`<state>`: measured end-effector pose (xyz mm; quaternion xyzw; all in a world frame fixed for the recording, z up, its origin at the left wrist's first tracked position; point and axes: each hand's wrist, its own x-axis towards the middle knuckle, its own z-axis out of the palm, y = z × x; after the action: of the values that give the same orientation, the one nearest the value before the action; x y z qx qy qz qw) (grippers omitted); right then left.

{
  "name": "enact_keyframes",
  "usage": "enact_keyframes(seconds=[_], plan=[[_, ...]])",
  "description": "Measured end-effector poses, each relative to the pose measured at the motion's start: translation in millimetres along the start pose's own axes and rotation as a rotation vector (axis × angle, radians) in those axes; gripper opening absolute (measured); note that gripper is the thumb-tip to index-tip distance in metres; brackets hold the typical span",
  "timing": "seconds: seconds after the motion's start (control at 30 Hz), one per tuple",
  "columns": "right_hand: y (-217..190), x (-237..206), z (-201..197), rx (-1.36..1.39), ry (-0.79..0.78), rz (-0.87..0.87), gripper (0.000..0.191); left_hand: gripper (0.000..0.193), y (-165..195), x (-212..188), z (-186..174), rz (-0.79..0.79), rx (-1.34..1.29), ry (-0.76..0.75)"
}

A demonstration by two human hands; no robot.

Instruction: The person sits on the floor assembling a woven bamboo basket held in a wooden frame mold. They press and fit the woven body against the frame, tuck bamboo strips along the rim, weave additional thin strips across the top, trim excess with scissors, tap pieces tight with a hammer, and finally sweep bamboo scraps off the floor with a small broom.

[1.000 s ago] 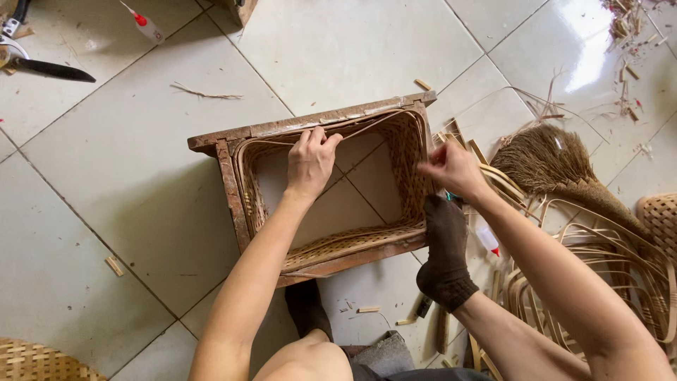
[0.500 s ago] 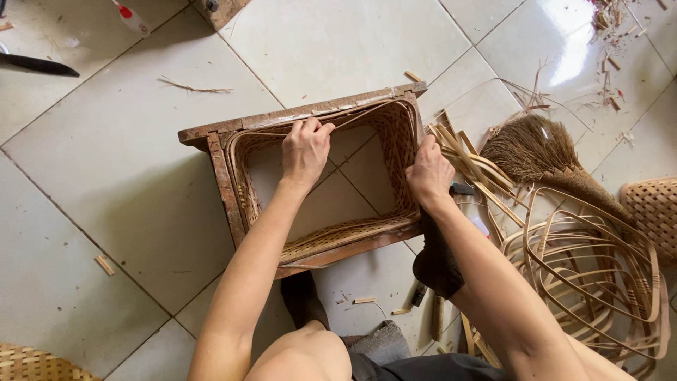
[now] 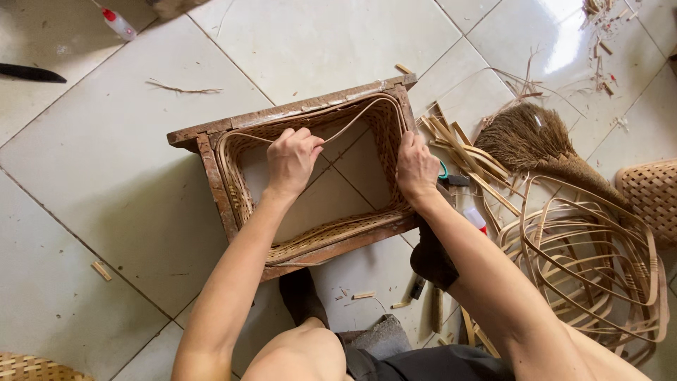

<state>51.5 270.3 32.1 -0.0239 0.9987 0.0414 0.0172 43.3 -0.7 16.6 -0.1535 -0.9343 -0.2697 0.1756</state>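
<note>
A: Pale floor tiles point(image 3: 296, 42) filled the frame, littered with cane scraps. What sat at centre?

B: Wooden frame point(image 3: 211, 173) with a woven basket wall point(image 3: 243, 144) lining its inside, bottomless; tile showed through.

A: Hands?

B: Left hand point(image 3: 290, 159), frame centre, fingers curled together and pinched on a thin cane strip point(image 3: 356, 116) that looped up along the far rim. Right hand point(image 3: 416, 168) pressed flat on the basket's right wall, fingers together, gripping nothing I could tell.

A: Surroundings?

B: Broom point(image 3: 532, 137) upper right, coiled cane point(image 3: 585, 261) lower right, glue bottle point(image 3: 118, 25) and a dark blade point(image 3: 32, 73) upper left. Another woven piece point(image 3: 652, 194) at the right edge.
</note>
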Motion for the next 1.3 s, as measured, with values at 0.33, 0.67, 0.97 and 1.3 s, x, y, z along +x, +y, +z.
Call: enact_keyframes(seconds=[0.33, 0.67, 0.97, 1.3], plan=[[-13, 1, -12, -0.174, 0.225, -0.06, 0.006, 0.006, 1, 0, 17, 0.02, 0.107, 0.082], [-10, 10, -38, -0.38, -0.183, -0.117, 0.012, 0.015, -13, 15, 24, -0.101, 0.096, -0.019], [60, -35, -129, -0.489, -0.298, -0.792, 0.03, 0.016, -21, 15, 12, -0.209, 0.055, -0.208], [94, -59, -46, 0.028, -0.123, -1.051, 0.045, 0.064, -25, 46, 40, -0.204, 0.113, -0.218]])
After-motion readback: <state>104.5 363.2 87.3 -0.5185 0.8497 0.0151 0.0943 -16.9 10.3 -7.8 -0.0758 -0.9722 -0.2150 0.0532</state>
